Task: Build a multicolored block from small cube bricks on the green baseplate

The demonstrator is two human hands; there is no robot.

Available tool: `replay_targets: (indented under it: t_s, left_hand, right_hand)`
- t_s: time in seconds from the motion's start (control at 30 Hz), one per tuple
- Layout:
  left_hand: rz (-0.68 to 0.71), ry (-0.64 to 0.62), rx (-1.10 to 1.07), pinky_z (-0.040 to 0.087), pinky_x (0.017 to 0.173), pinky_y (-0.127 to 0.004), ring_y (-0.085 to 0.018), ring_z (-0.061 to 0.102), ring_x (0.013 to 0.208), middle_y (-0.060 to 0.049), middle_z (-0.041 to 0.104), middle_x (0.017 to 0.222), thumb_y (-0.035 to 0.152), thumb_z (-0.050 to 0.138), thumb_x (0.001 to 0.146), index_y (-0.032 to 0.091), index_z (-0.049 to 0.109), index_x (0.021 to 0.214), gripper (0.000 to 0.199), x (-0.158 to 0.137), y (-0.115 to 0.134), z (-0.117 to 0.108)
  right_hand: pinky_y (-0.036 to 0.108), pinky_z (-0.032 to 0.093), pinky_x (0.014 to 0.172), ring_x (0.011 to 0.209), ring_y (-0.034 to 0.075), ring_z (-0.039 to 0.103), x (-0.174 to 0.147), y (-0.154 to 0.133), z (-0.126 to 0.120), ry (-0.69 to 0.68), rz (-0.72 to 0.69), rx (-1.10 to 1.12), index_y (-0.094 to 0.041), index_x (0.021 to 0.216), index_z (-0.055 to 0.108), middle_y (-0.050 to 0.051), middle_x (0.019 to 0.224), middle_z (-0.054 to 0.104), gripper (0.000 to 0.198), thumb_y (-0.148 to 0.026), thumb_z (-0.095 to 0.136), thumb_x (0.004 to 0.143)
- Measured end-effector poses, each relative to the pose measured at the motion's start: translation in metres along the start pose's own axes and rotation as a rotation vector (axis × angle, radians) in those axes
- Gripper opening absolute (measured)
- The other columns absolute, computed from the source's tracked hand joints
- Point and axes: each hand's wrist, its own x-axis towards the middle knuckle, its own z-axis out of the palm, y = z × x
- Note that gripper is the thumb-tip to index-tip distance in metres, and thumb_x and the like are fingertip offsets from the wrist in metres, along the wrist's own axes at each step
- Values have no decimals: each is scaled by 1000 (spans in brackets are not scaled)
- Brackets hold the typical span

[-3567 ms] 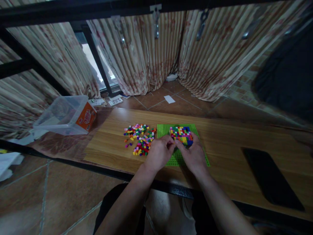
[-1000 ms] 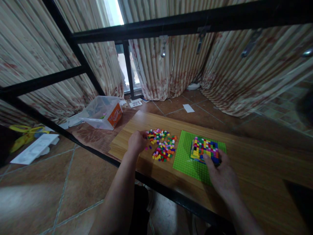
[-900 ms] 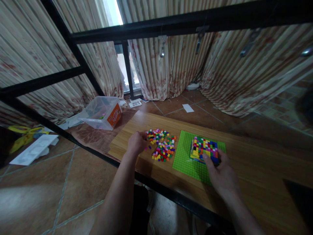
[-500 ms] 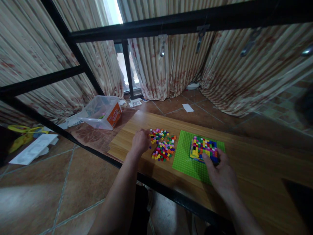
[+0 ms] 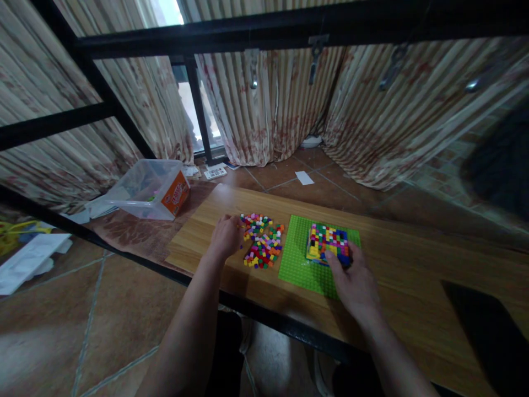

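My left hand (image 5: 226,237) rests at the left edge of a pile of small coloured building bricks (image 5: 264,247). Its fingers are curled in, and whatever they may hold is hidden. A green baseplate (image 5: 294,264) lies to the right of the pile. Sitting on it is a low rectangular block of multicoloured bricks (image 5: 326,240), its top a patchwork of colours with dark gaps. My right hand (image 5: 356,278) grips this block at its right and near side, thumb along the front and fingers behind the right end.
The wooden tabletop (image 5: 405,275) has a black flat object (image 5: 483,331) at its right. Beyond its left end stands a clear plastic box (image 5: 144,190) with an orange label. A black metal frame bar (image 5: 264,36) crosses above. White paper (image 5: 305,177) lies on the tiled floor.
The view has turned to the right, so everything sits further left in the picture. Both hands keep about the same places, left by the pile, right on the brick block.
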Motion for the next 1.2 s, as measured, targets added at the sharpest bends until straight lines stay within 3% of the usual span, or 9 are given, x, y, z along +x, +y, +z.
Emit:
replay_targets:
  t_s: [0.23,0.33,0.47,0.6,0.7,0.8,0.9,1.03,1.2]
  left_hand:
    - [-18,44,-23,47,92,-34,-27,62,105,-16,67,108,18,57,83,14,68,93,15,-1,1,-2]
    - [-37,77,-98,48,87,-34,-25,63,97,-13,69,100,20,58,81,15,66,90,13,-1,0,-5]
    - [-27,80,-493,48,71,-28,-18,62,75,-4,67,77,22,59,77,15,64,83,10,-2,3,-5]
    - [20,-95,-1028,49,70,-26,-15,63,75,-2,70,83,26,67,68,13,67,91,26,-8,14,-4]
    - [-23,-171,-1161,51,73,-28,-16,64,80,-4,73,92,27,75,60,12,70,96,40,-12,23,-6]
    - [-74,-181,-1218,52,73,-28,-16,65,76,-3,73,89,28,79,57,12,72,91,39,-14,28,-9]
    - [-83,-205,-1297,53,71,-29,-15,65,71,-2,72,82,29,82,55,13,70,84,35,-16,33,-7]
    - [25,-294,-1349,52,65,-27,-13,64,67,-2,71,77,30,85,58,15,71,84,33,-27,54,3]
    - [176,-458,-1489,51,67,-25,-11,63,66,-1,70,75,29,84,65,15,72,85,27,-49,88,14]
  right_hand:
    - [49,43,99,121,35,57,1,2,0,0,-14,34,-8,140,46,23,132,59,80,-67,40,86]
    - [49,42,100,120,34,58,2,2,0,15,-31,48,-10,139,47,22,132,60,77,-67,40,86]
    - [49,42,99,118,34,59,3,1,-1,13,-25,44,-10,137,49,23,132,60,76,-66,38,88]
    - [49,43,97,115,34,60,5,2,0,32,-16,53,-11,134,52,22,129,62,74,-67,37,88]
    - [49,44,97,114,33,60,6,5,1,43,-33,57,-11,132,54,22,128,62,73,-67,37,88]
    - [50,43,97,115,33,59,7,7,2,46,-44,53,-12,131,54,21,127,62,70,-66,38,89]
    - [49,45,95,110,31,60,5,3,-1,161,-95,66,-12,127,58,20,123,62,64,-61,42,90]
    - [40,49,89,95,22,62,-3,-12,-7,362,-252,222,-19,111,67,11,110,67,40,-50,52,91]
    - [32,52,74,80,17,64,-16,-33,-2,42,-345,550,-23,102,71,3,91,71,24,-39,65,86]
